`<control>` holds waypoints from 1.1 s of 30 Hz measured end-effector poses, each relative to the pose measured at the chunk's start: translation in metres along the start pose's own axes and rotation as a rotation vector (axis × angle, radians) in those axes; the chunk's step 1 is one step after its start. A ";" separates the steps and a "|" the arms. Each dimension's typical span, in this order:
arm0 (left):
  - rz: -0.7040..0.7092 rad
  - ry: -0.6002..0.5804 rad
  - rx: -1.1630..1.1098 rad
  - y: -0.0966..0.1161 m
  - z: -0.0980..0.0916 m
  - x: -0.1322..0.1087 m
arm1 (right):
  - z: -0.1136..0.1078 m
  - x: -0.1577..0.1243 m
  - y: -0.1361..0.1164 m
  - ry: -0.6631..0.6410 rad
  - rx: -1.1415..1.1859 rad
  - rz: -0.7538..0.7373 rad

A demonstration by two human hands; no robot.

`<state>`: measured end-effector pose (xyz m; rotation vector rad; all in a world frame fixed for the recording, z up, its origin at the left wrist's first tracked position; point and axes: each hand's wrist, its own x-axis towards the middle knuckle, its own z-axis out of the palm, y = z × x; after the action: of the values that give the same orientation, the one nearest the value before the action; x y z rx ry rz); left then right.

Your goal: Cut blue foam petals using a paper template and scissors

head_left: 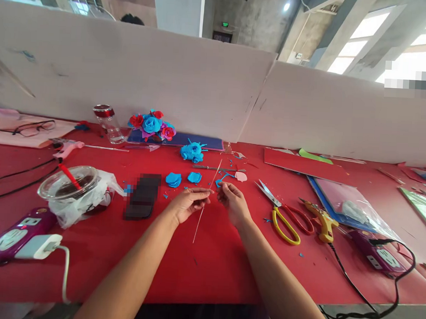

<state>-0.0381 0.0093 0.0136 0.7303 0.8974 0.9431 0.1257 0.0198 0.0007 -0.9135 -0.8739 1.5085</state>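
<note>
My left hand (192,203) pinches a thin pale wire (198,227) between thumb and fingertips; it stands tilted, its top leaning right. Close beside it, my right hand (233,202) has its fingers pressed together. What those fingers hold, if anything, is hidden. Just past them lies a small blue paper scrap (219,182) with a thin strip. Stacks of blue paper petals (173,180) and more blue petals (194,177) lie left of the hands. Behind are a thin metal rod (212,168), a pale pink petal piece (240,176) and a blue paper flower bunch (193,152).
Scissors (284,220) and a yellow glue gun (325,225) lie right, beside a purple power strip (379,254). A phone (142,197), a lidded drink cup (69,183), a pink glue gun (70,148) and a bottle (109,125) are left. A white partition (160,76) stands behind.
</note>
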 end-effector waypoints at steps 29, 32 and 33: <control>0.125 0.130 -0.050 0.005 -0.006 -0.002 | -0.173 -0.076 -0.070 0.150 -1.774 -0.174; 0.117 0.128 -0.099 0.008 -0.007 -0.003 | -0.181 -0.074 -0.075 0.129 -1.716 -0.085; 0.116 0.135 -0.102 0.009 -0.007 -0.003 | -0.183 -0.073 -0.077 0.116 -1.728 -0.065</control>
<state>-0.0487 0.0112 0.0190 0.6423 0.9247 1.1434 0.3293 -0.0360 -0.0020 -2.0456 -2.0887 0.2858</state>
